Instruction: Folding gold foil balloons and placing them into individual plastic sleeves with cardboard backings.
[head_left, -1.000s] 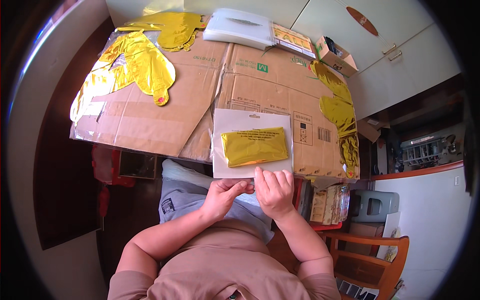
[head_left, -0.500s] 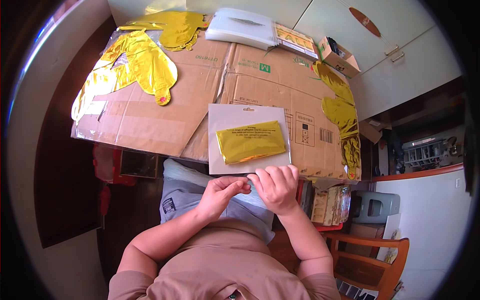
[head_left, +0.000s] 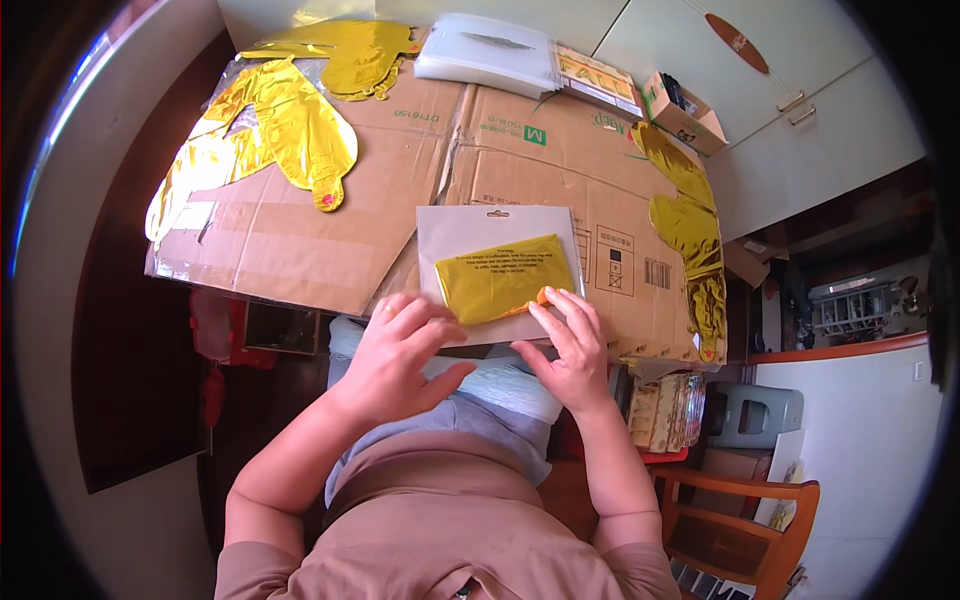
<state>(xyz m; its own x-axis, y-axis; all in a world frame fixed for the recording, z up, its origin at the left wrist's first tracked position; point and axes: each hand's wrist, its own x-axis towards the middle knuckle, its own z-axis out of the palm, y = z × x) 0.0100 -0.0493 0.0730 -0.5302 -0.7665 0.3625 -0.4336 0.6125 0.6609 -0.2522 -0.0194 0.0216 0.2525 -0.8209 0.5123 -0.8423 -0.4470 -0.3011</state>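
A clear packet with a white backing card (head_left: 455,222) lies near the table's front edge, with folded gold foil (head_left: 500,275) inside and a hanging slot at the top. My left hand (head_left: 400,345) is at the packet's lower left, its fingers bent and apart, holding nothing I can see. Over the lower right corner is my right hand (head_left: 570,350), open, with outstretched fingertips at the foil's edge. A small orange patch shows at those fingertips; whether it is a reflection or an object I cannot tell.
Flattened cardboard (head_left: 390,160) covers the table. Flat gold foil balloons lie at the left (head_left: 275,125) and right (head_left: 685,220). At the back are stacked clear plastic sleeves (head_left: 485,60) and a small box (head_left: 685,112). A wooden chair (head_left: 740,530) stands at lower right.
My hands were close together at the packet's front edge, fingers closed. Now they have parted and moved up over its lower corners, fingers opened. The packet has barely shifted.
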